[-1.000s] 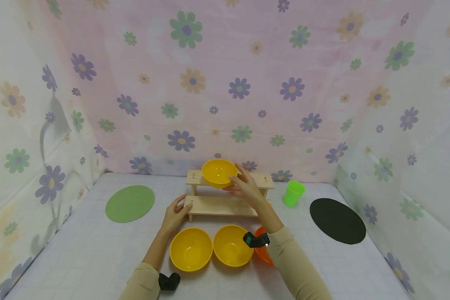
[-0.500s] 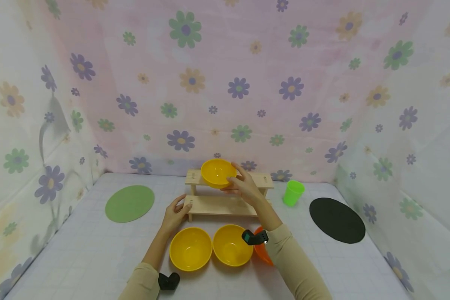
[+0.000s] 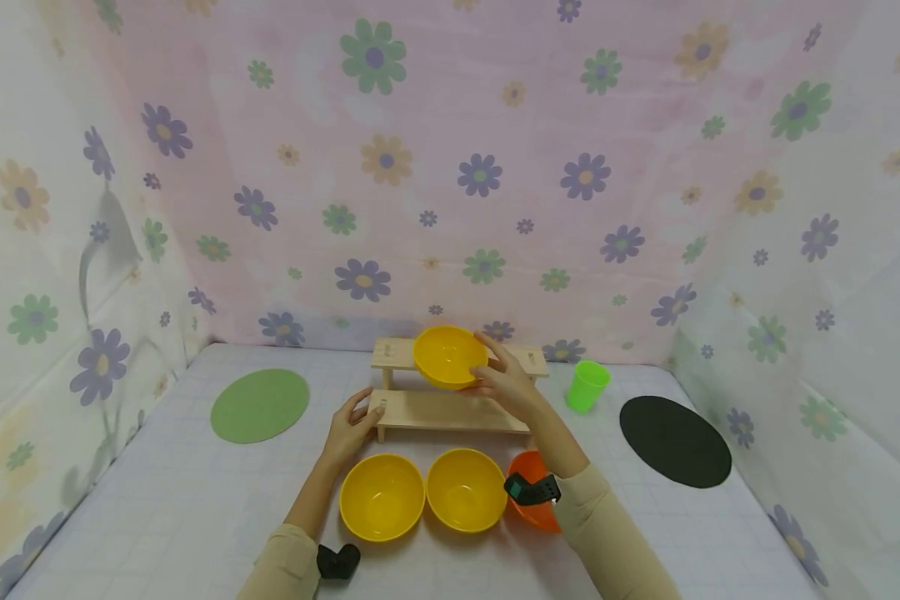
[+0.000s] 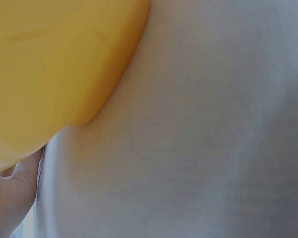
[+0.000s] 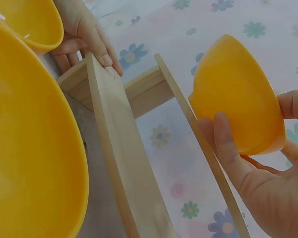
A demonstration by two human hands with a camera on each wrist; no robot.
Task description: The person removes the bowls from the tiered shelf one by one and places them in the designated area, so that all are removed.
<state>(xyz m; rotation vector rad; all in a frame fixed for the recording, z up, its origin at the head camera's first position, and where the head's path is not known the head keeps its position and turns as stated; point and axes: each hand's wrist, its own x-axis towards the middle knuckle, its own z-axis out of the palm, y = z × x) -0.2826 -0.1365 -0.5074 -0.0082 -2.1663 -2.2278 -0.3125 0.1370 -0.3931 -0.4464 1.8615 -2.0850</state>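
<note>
My right hand (image 3: 506,385) grips a yellow bowl (image 3: 448,356) by its side, holding it tilted and lifted just above the top step of a small wooden two-step shelf (image 3: 450,410). In the right wrist view the bowl (image 5: 236,101) sits in my curled fingers (image 5: 226,144), clear of the shelf's top board (image 5: 198,139). My left hand (image 3: 352,427) holds the left end of the lower step, thumb on its edge. Two more yellow bowls (image 3: 382,497) (image 3: 466,489) stand in front of the shelf, with an orange bowl (image 3: 534,500) partly behind my right wrist.
A green cup (image 3: 587,386) stands right of the shelf. A green round mat (image 3: 259,405) lies at the left, a black round mat (image 3: 674,441) at the right. Flowered cloth walls close in the table on three sides. The left wrist view shows only a yellow bowl (image 4: 54,74) and cloth.
My right hand has lifted the yellow bowl off the top step and brought it a little right and toward me. The left hand stays put on the lower step.
</note>
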